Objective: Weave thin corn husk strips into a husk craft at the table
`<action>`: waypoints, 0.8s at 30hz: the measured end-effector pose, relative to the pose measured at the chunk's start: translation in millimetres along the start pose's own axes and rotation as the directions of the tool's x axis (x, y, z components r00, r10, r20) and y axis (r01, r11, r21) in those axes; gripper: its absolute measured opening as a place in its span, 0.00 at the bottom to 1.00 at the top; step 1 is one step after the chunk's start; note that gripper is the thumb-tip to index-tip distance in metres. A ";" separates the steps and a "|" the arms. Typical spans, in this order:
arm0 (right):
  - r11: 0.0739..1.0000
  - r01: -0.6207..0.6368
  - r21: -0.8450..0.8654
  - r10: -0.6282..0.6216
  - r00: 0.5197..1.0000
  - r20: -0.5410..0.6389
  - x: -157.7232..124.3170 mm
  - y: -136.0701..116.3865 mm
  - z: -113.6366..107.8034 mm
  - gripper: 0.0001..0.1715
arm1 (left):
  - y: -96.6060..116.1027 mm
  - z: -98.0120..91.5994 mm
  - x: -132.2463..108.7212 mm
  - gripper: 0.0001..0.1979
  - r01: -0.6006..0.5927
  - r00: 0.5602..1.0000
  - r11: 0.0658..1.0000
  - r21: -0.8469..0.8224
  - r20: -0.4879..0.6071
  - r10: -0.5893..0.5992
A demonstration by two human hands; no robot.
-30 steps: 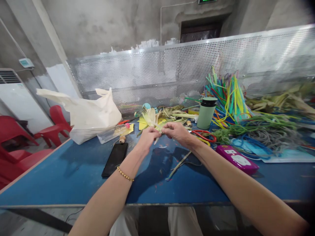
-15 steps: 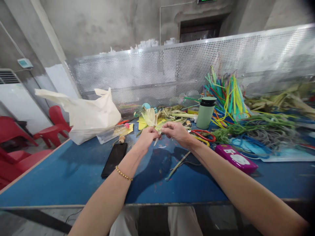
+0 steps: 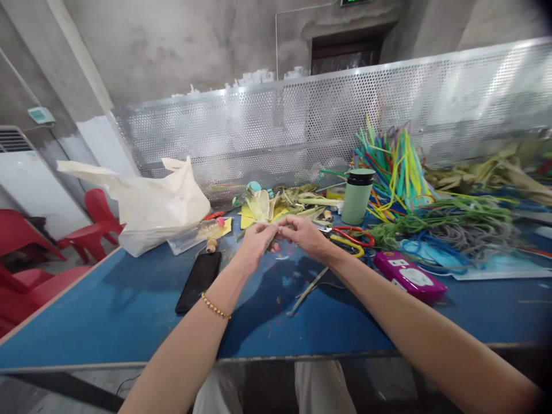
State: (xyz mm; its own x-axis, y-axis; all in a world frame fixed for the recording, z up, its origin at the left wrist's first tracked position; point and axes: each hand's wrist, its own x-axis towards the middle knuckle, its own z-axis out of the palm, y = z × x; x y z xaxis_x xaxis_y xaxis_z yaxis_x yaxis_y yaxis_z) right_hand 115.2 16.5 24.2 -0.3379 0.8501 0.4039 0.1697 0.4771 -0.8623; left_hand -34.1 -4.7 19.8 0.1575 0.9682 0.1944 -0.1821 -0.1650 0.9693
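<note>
My left hand (image 3: pixel 259 244) and my right hand (image 3: pixel 301 233) meet over the middle of the blue table, fingertips pinched together and touching. A pale husk flower (image 3: pixel 261 207) rises just beyond my left fingers, and its lower end runs behind them. What lies between the fingertips is too small to make out. Scissors with red handles (image 3: pixel 353 236) lie just right of my right hand, beside a yellow handle (image 3: pixel 348 246). A thin dry strip (image 3: pixel 307 292) rests on the table below my right wrist.
On the left are a white plastic bag (image 3: pixel 161 201), a clear bottle (image 3: pixel 194 237) and a black phone (image 3: pixel 199 282). A green tumbler (image 3: pixel 357 198), purple case (image 3: pixel 409 277), colourful strips (image 3: pixel 399 172) and green cords (image 3: pixel 452 221) stand or lie on the right.
My hands have closed in on each other, so the fingertips now touch. The pale strip end that hung below them is no longer visible. The view has shifted slightly.
</note>
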 end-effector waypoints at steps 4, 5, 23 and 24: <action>0.994 0.063 -0.087 -0.060 0.997 0.038 -0.1 -2.2 1.5 0.15 | -4.8 -2.6 2.4 0.16 -0.064 0.996 0.998 0.003 -0.067 0.064; 0.990 0.075 -0.116 -0.071 0.997 0.034 0.8 -1.5 0.7 0.16 | -5.6 -3.6 3.3 0.17 -0.057 0.996 0.998 -0.021 -0.076 0.055; 0.937 0.132 -0.324 -0.151 0.988 -0.035 10.1 6.8 -10.6 0.12 | -10.1 1.0 -0.4 0.21 -0.049 0.999 0.980 0.194 0.031 0.043; 0.960 0.125 -0.249 -0.136 0.990 -0.026 10.7 7.5 -11.1 0.12 | -9.6 1.1 -0.5 0.21 -0.035 0.999 0.988 0.152 0.032 0.031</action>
State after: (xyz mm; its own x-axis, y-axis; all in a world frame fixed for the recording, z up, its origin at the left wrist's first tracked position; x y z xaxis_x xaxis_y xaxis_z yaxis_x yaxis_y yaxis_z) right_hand 123.2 31.6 25.5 -0.3336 0.7830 0.5250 0.3514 0.6201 -0.7015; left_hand -31.3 -3.8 10.6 0.1828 0.9562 0.2287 -0.0375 -0.2256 0.9735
